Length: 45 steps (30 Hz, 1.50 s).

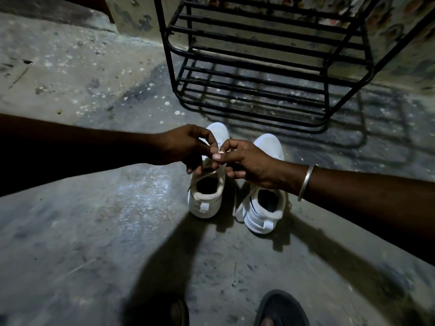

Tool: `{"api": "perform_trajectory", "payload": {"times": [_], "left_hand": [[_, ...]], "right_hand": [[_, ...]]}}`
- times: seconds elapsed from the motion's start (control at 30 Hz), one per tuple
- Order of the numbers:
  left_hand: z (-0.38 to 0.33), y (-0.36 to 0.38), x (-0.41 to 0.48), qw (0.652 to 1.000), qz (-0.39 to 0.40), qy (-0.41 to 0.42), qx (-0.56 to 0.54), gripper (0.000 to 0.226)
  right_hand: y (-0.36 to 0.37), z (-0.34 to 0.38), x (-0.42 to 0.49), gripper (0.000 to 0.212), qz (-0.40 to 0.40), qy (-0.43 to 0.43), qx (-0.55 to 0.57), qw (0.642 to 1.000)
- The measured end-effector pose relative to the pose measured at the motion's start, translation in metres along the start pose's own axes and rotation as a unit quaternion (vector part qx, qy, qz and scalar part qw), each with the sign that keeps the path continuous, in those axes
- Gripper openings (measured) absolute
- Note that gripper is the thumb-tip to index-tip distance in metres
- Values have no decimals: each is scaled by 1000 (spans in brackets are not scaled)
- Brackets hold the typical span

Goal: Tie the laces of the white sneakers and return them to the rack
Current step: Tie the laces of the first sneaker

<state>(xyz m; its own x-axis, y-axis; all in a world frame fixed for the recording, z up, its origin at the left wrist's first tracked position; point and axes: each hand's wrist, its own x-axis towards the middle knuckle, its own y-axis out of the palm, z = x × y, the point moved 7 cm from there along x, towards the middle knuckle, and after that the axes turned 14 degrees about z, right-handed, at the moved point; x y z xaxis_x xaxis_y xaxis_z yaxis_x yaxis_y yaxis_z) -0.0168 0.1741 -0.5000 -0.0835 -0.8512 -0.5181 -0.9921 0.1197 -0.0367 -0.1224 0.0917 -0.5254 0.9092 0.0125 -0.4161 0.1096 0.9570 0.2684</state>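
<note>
Two white sneakers stand side by side on the concrete floor, toes pointing at the rack. Over the left sneaker (pixel 207 198) both hands meet. My left hand (pixel 186 145) pinches one end of its white lace (pixel 213 171), and my right hand (pixel 244 161), with a metal bangle on the wrist, pinches the other end close beside it. The right sneaker (pixel 263 208) sits partly under my right wrist, its laces (pixel 240 208) hanging loose down its left side. The black metal shoe rack (pixel 259 74) stands just beyond the sneakers, its shelves bare.
Rough stained concrete floor (pixel 94 220) all around. A wall with peeling paint (pixel 400 31) runs behind the rack. My two feet in dark sandals (pixel 280 309) are at the bottom edge.
</note>
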Motion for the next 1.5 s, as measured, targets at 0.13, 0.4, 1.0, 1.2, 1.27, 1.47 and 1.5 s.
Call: {"api": "perform_trajectory", "payload": {"times": [0.13,0.4,1.0,1.2,1.27,1.47,1.5], "left_hand": [[6,-4,1,1000,1,0,-10,13],[25,0,9,996,-27,-44,-73,12],[25,3,2,994,-51,-22,-90,20],[11,-2,-6,969,-146,18,198,30],[4,-2,-10,947,-174,39,268,31],[-3,0,-16,921,-187,79,331,25],[-3,0,-18,919,-196,83,331,27]], "right_hand": [[-5,8,-2,19,-25,-3,-80,996],[-4,28,-13,29,-151,-95,-351,919],[-2,18,-13,15,-183,-72,-352,915],[0,1,-8,18,-173,54,-125,975],[1,3,-7,23,-165,79,-109,977],[12,-2,-1,30,-108,116,-59,986],[13,-2,-2,30,-102,114,-51,987]]}}
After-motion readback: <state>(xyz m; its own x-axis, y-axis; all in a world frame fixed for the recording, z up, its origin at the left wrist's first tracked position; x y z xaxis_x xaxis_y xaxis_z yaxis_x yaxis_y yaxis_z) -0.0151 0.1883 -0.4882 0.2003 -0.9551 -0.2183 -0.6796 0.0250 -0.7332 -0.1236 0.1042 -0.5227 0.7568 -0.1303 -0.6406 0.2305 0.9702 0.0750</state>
